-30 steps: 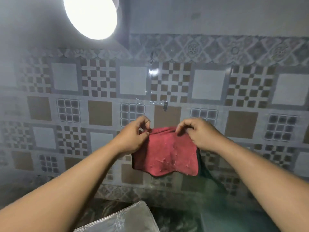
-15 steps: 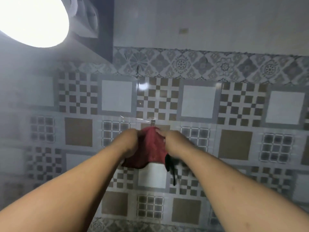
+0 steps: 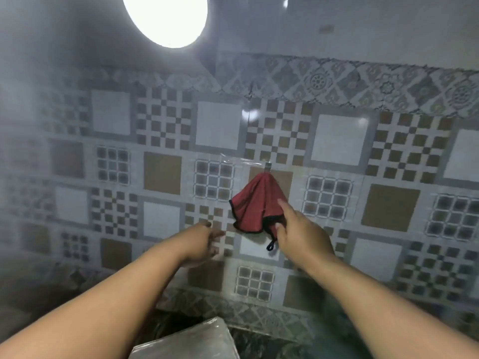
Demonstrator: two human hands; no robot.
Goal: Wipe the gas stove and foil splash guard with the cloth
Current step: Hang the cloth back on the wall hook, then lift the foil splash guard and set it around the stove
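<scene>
**Right hand on hung cloth, left hand free**

Right hand (image 3: 302, 230): fingers pinch the lower right edge of the red cloth (image 3: 255, 203), index finger laid up along the fabric. Left hand (image 3: 203, 240): released, fingers spread loosely, holding nothing, just left of the cloth and not touching it; slightly motion-blurred.

Cloth: one, red with black edging, bunched at the top and hanging from a small wall hook (image 3: 267, 165) on a clear adhesive strip stuck to the tiled wall (image 3: 339, 141). A black hanging loop (image 3: 270, 246) dangles below the cloth beside the right hand.

Counts: two hands, one cloth, one hook, one round lamp (image 3: 166, 19) glaring at top. One silvery foil-covered corner (image 3: 191, 342) at the bottom edge; can't tell what it belongs to. Dark marbled worktop (image 3: 259, 340) beside it, below the tiles.

Stove not in view. No readable writing or brand marks anywhere; tiles carry geometric patterns only. Left part of the view is hazy.
</scene>
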